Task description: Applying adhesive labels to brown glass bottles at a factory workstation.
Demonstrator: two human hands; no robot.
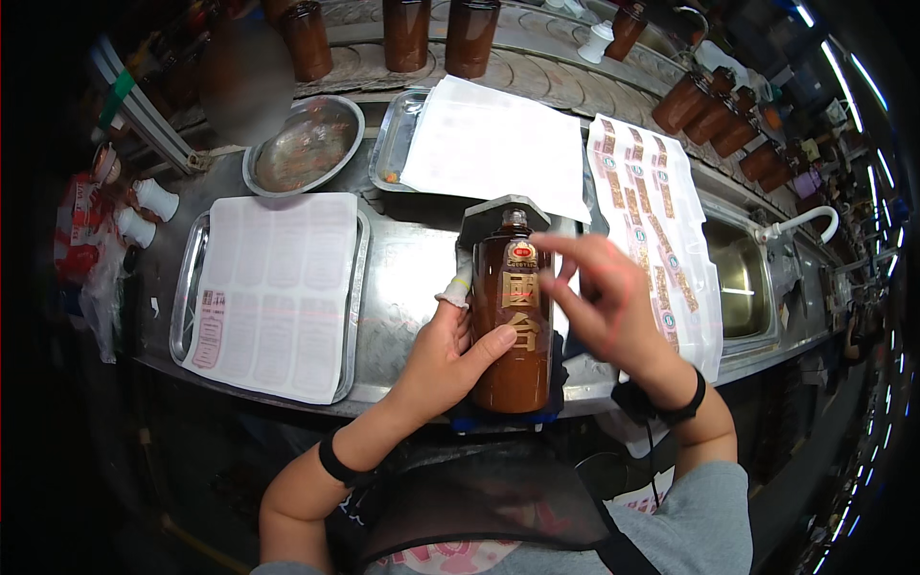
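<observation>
A brown glazed bottle [515, 374] with gold characters down its front and a small red and gold emblem near the shoulder leans at the bench's front edge, its neck pointing away from me. My left hand [443, 356] grips its left side, thumb lying across the front; a white cloth cover shows on one finger. Over the bottle's upper right side hovers my right hand [610, 299], index finger and thumb stretched out and apart beside the emblem. Nothing shows between those fingers, and whether the fingertips touch the glass I cannot tell.
Label sheets [273, 278] cover a metal tray at left; white paper [498, 144] covers another tray behind. A steel bowl [307, 144] sits back left. Gold and red sticker strips [644, 211] lie right, before a sink [746, 297]. Brown bottles [407, 34] stand on the conveyor beyond.
</observation>
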